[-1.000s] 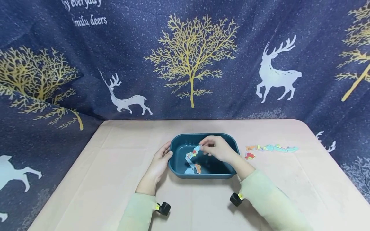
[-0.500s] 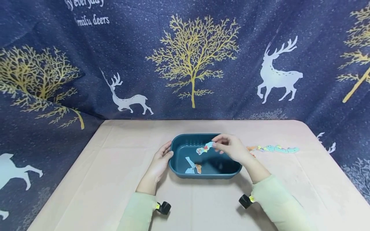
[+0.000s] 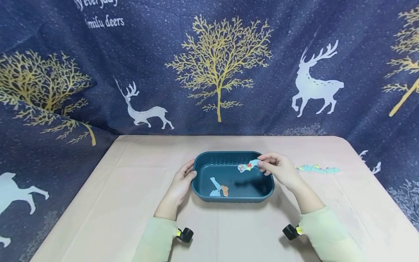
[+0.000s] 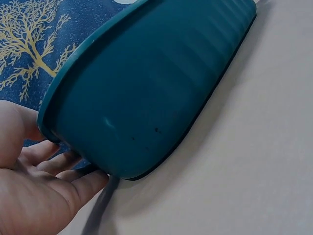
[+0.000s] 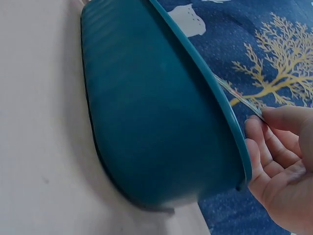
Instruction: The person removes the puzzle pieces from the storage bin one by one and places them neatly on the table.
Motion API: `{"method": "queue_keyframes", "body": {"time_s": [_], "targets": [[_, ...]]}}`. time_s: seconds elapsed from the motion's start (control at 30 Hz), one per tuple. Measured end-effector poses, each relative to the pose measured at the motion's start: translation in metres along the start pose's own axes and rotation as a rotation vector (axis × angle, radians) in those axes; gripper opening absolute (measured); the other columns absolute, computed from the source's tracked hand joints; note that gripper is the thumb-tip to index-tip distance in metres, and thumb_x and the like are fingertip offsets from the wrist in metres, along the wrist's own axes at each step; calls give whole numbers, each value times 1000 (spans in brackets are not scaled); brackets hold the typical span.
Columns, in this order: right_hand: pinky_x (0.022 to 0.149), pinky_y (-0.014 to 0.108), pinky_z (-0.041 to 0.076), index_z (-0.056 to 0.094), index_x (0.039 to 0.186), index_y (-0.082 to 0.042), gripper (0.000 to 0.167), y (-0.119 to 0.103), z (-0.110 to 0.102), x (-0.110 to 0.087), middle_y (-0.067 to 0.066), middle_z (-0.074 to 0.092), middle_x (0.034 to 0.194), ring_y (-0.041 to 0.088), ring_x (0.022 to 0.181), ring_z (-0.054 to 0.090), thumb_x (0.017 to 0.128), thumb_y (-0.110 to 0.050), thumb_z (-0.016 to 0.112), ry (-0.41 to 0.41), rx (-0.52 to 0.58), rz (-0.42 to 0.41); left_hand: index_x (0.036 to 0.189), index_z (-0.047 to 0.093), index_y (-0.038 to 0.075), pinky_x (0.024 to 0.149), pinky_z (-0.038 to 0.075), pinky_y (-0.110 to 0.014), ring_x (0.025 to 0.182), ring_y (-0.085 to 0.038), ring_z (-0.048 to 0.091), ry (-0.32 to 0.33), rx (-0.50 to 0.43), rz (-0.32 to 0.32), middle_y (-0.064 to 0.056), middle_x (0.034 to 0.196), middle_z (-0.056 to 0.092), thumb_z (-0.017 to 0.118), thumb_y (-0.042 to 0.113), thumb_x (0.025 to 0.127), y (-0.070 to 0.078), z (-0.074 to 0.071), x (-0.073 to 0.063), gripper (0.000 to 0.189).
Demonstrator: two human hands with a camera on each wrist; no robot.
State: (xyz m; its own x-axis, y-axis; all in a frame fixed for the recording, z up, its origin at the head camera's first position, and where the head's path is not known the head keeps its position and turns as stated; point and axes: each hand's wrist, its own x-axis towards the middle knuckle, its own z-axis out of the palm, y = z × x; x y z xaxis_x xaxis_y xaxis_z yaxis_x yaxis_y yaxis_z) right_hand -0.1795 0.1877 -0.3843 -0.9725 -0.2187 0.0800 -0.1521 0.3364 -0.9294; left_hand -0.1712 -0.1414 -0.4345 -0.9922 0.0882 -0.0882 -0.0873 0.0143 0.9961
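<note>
A dark teal plastic basin (image 3: pixel 233 199) stands on the table. My left hand (image 3: pixel 176 185) holds its left end, thumb at the rim and fingers against the outer wall in the left wrist view. My right hand (image 3: pixel 280 170) pinches one end of a thin strip of joined puzzle pieces (image 3: pixel 247 166), light blue with red and yellow. The strip hangs over the basin's right part; in the right wrist view it shows edge-on above the rim. Inside the basin at the lower left lie a light blue piece (image 3: pixel 215 193) and an orange piece (image 3: pixel 224 190).
Right of the basin, a row of joined light blue puzzle pieces (image 3: pixel 315 169) lies on the beige tabletop (image 3: pixel 131 189), its left end hidden behind my right hand. A dark blue cloth (image 3: pixel 147 72) printed with trees and deer hangs behind the table.
My right hand has moved right with the puzzle strip, from the basin's middle to its right rim, and now covers the row's left end. The left hand stays on the basin.
</note>
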Motion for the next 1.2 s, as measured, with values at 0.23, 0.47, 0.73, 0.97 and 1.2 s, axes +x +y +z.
{"method": "queue_keyframes", "body": {"time_s": [0.23, 0.47, 0.73, 0.97, 1.2], "targets": [[56, 28, 56, 60, 115, 3, 35, 4, -11, -10, -2, 71, 83, 9, 70, 66, 91, -22, 62, 43, -10, 45, 147, 29, 7, 115, 29, -42, 141, -31, 29, -3, 8, 5, -17, 152, 32, 42, 7, 97, 0, 0, 0, 51], [60, 30, 59, 56, 114, 9, 35, 9, -24, -20, -8, 70, 80, 9, 70, 66, 92, -17, 61, 86, 63, 31, 147, 30, 6, 116, 28, -43, 142, -31, 29, 2, 4, -3, -17, 151, 33, 42, 7, 97, 0, 0, 1, 51], [62, 22, 58, 65, 101, -11, 11, 18, -43, -23, -11, 71, 80, 4, 71, 67, 91, -9, 61, 130, 191, -22, 147, 30, 6, 116, 27, -43, 142, -32, 29, 1, -5, -5, -17, 151, 33, 42, 7, 97, 1, 0, 0, 51], [62, 19, 58, 66, 99, -17, 13, 24, -60, -28, -11, 71, 83, 5, 73, 68, 91, -8, 61, 166, 250, 1, 147, 30, 5, 117, 26, -42, 142, -31, 28, 0, 2, 12, -17, 151, 33, 42, 6, 97, 1, 0, -1, 51], [63, 19, 58, 66, 98, -18, 13, 28, -74, -30, -10, 70, 83, 6, 74, 68, 90, -9, 62, 185, 293, 42, 147, 29, 4, 117, 25, -42, 142, -31, 27, -1, 11, 18, -17, 151, 33, 41, 6, 98, 0, 1, 1, 50]]}}
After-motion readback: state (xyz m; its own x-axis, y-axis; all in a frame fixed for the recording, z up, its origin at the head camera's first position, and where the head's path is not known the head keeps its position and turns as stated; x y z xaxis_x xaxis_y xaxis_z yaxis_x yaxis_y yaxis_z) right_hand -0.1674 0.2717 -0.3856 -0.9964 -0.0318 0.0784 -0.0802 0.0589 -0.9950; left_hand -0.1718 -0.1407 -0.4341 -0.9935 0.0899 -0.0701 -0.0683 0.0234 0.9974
